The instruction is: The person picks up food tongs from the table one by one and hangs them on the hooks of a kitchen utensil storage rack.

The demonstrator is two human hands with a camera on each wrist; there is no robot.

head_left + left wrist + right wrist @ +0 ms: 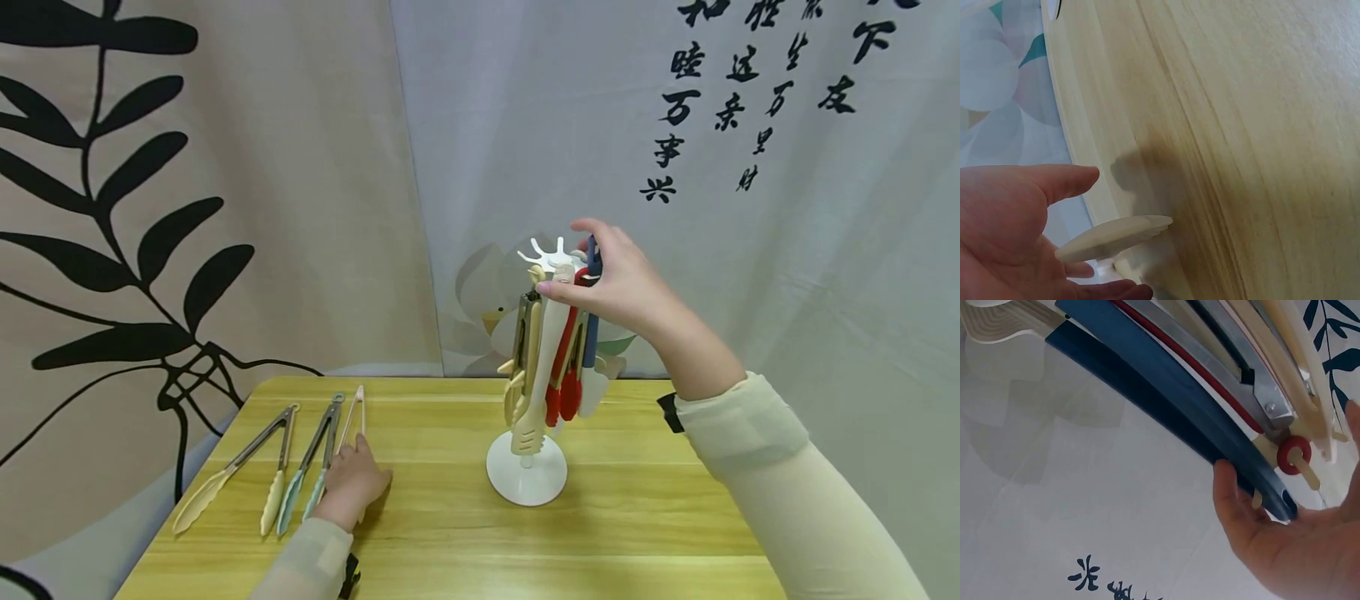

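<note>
In the head view my left hand [350,483] is at the table's left side, over the pale tongs [352,417]. The left wrist view shows the thumb and fingers of this hand [1010,237] spread apart, with a cream tong tip [1116,237] between them and clear of the thumb. At the top of a white utensil stand [527,475], my right hand [618,279] is around the hanging handles, thumb in front. In the right wrist view a fingertip touches the blue handle [1197,412] of a spatula-like tool, whose end lies by the palm; the thumb stands apart.
Cream-tipped tongs [217,483] and light-blue-tipped tongs [300,475] lie left of my left hand. Red-headed tongs [570,392] and a cream slotted turner [529,429] hang on the stand. A printed curtain [337,208] is behind the wooden table [645,500].
</note>
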